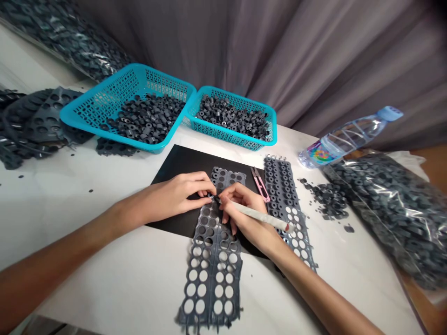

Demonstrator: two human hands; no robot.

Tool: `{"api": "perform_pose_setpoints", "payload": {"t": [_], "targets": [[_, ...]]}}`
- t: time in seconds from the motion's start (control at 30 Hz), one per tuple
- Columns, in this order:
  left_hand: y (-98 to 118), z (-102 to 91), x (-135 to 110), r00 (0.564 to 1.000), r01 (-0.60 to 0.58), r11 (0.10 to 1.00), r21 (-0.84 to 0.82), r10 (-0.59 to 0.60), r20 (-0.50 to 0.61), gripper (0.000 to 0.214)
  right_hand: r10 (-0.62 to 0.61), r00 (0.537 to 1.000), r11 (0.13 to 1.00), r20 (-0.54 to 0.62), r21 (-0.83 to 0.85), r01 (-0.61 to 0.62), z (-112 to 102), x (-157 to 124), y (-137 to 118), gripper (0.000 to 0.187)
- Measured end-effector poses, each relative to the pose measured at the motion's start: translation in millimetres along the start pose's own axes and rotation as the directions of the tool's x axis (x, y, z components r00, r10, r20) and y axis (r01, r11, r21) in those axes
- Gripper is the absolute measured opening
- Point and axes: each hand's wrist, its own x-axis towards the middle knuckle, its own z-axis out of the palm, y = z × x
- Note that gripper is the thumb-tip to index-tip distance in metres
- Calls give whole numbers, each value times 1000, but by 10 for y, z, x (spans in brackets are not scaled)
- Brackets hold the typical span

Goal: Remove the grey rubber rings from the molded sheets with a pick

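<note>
Bare forearms [80, 237] reach over the bench [139, 284] to a perforated dark sheet [211, 274] lying partly on a black mat [171, 170].
In the head view, the left hand [183, 196] is pinched narrow, apparently on a small dark ring [211, 197] over the sheet's far half; the right hand [247, 209] grips a pale pen-like tool [260, 216], its front end at those fingertips. The step in hand looks like working one ring at the sheet, whose near holes stand open; the next move calls for a firm left pinch and a finely steered tip. Snips [258, 180] lie at the mat's right edge; two blue baskets [159, 147] of small dark pieces [150, 118] stand beyond.
</note>
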Motion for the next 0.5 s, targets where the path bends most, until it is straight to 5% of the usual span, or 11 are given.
{"api": "perform_pose_setpoints", "payload": {"t": [0.5], "targets": [[21, -4, -33, 1000, -10, 1000, 27, 10, 13, 20, 9, 1000, 1000, 16, -21, -8, 11, 20, -10, 3]]}}
